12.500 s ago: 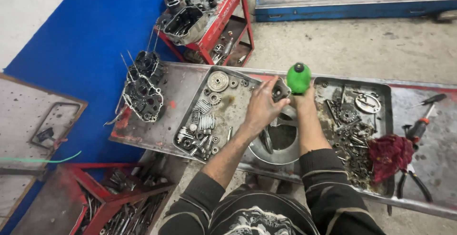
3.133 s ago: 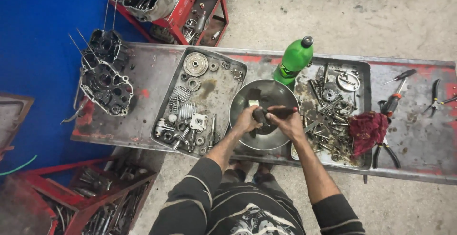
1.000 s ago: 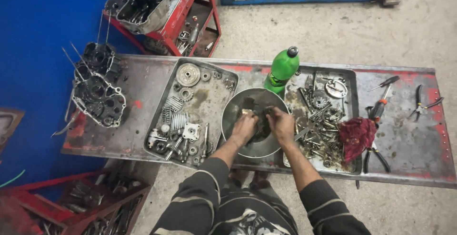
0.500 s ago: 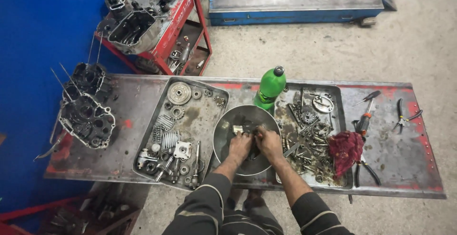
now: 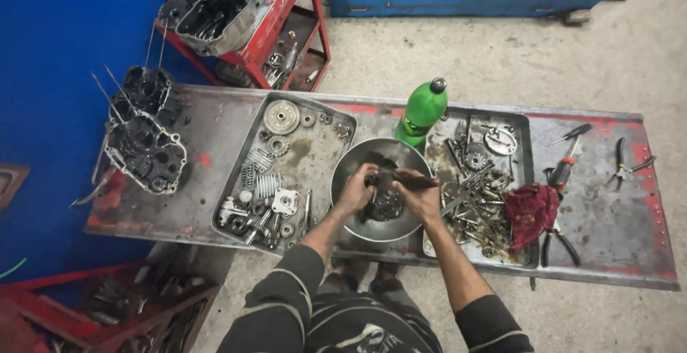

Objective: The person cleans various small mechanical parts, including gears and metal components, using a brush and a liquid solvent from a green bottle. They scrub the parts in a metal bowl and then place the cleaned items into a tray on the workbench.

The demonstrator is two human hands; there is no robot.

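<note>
- The left hand (image 5: 356,193) is curled around a dark metal part (image 5: 381,179), holding it over the round steel bowl (image 5: 351,160).
- The right hand (image 5: 418,197) grips a dark brush-like tool (image 5: 424,180) whose end meets that part; what sort of tool it is cannot be told for sure.
- Under both hands the bowl holds dark liquid and a few small pieces, too blurred to name.
- Left of the left hand lies a flat metal tray (image 5: 325,154) with a large gear (image 5: 281,116), smaller gears, springs, bolts and washers.
- Right of the right hand a second tray (image 5: 528,138) is crowded with oily bolts, sprockets and a round disc (image 5: 499,140).
- A red rag (image 5: 531,207) hangs over that tray's far edge, beside pliers (image 5: 557,235) and a screwdriver (image 5: 562,170).
- Just beyond the hands a green plastic bottle (image 5: 422,110) stands upright, touching the bowl's rim.
- Far left of the left hand, an engine case (image 5: 143,142) sits on the metal bench (image 5: 215,120).
</note>
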